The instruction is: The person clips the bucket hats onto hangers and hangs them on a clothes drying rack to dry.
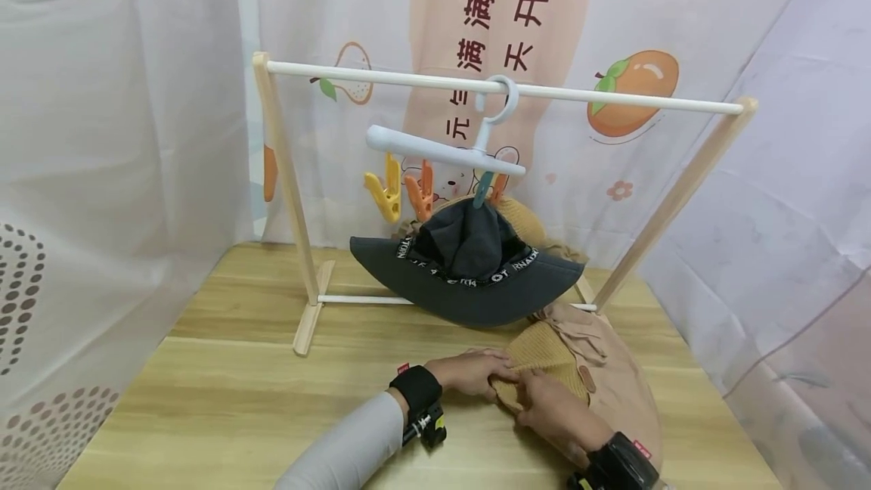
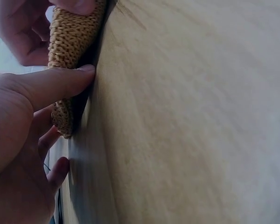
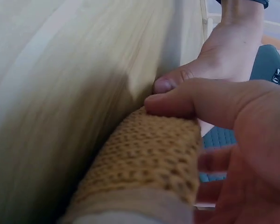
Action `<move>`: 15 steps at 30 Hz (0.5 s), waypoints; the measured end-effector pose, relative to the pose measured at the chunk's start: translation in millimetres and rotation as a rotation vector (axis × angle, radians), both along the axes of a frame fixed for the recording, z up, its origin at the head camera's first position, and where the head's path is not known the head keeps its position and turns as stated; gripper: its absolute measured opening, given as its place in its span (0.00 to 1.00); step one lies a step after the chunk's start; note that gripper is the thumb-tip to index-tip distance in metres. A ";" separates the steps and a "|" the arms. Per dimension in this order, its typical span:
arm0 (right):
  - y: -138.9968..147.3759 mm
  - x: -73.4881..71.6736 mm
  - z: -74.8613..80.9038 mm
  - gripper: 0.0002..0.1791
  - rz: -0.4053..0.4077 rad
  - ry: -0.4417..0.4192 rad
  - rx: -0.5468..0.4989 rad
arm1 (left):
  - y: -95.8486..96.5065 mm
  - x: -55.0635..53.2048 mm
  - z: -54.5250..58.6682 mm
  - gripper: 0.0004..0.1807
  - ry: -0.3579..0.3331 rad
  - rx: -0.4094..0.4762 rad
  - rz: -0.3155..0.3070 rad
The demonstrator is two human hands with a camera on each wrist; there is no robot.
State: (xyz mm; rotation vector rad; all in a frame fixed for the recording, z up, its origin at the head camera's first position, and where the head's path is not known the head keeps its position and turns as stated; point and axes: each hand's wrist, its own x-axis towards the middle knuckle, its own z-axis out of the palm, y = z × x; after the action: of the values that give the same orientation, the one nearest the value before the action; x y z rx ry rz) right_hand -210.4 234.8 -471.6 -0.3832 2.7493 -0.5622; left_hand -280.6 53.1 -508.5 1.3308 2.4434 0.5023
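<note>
A beige sun hat [image 1: 622,388] with a wide cloth brim and a mustard woven crown [image 1: 540,350] lies at the table's right front. My left hand [image 1: 471,373] pinches the edge of the crown; in the left wrist view its thumb [image 2: 60,84] presses one face with fingers behind. Close beside it, my right hand [image 1: 561,410] grips the same woven part [image 3: 140,154], thumb on top and fingers curled round the far side. The two thumbs are near each other in the right wrist view. A dark bucket hat [image 1: 469,301] hangs beyond the hands, its inside facing me.
A wooden rack with a white rod [image 1: 408,78] spans the table [image 1: 224,384]. A pale hanger [image 1: 435,150] hooks on it, carrying yellow [image 1: 388,191], orange [image 1: 420,193] and teal [image 1: 483,189] clips. Behind the dark hat shows another woven hat [image 1: 524,219]. Printed curtains enclose the table.
</note>
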 end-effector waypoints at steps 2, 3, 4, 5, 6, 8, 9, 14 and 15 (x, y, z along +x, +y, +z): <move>1.2 -1.0 2.6 0.13 0.014 0.000 0.000 | 1.8 -0.9 1.2 0.31 0.024 -0.008 -0.012; 1.4 -1.2 3.3 0.11 0.027 0.004 0.004 | 2.1 -1.1 1.8 0.31 0.039 -0.015 -0.014; 1.7 -1.3 4.0 0.09 0.044 0.019 0.010 | 2.3 -1.1 2.5 0.31 0.045 -0.021 -0.014; 1.6 -1.1 4.8 0.08 0.073 0.036 0.013 | 2.4 -1.3 2.9 0.30 0.050 -0.024 -0.013; 1.6 -1.1 5.6 0.07 0.102 0.048 0.011 | 2.3 -1.1 3.8 0.30 0.055 -0.025 -0.012; 1.9 -0.2 7.5 0.08 0.158 0.083 0.004 | 2.3 -0.9 5.4 0.30 0.063 -0.022 -0.005; 2.2 0.6 8.7 0.09 0.173 0.094 -0.003 | 2.2 -0.5 6.7 0.30 0.064 -0.020 -0.001; 0.9 4.0 14.9 0.23 0.213 0.057 -0.053 | 2.2 1.8 7.9 0.28 0.070 -0.026 -0.010; 0.4 4.8 16.0 0.25 0.214 0.043 -0.067 | 1.9 2.0 6.5 0.27 0.070 -0.025 -0.019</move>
State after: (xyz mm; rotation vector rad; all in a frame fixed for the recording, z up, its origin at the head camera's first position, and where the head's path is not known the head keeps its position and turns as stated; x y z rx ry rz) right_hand -205.7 235.1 -455.5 -0.7034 2.6882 -0.5972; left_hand -278.5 55.0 -501.9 1.3826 2.4821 0.4261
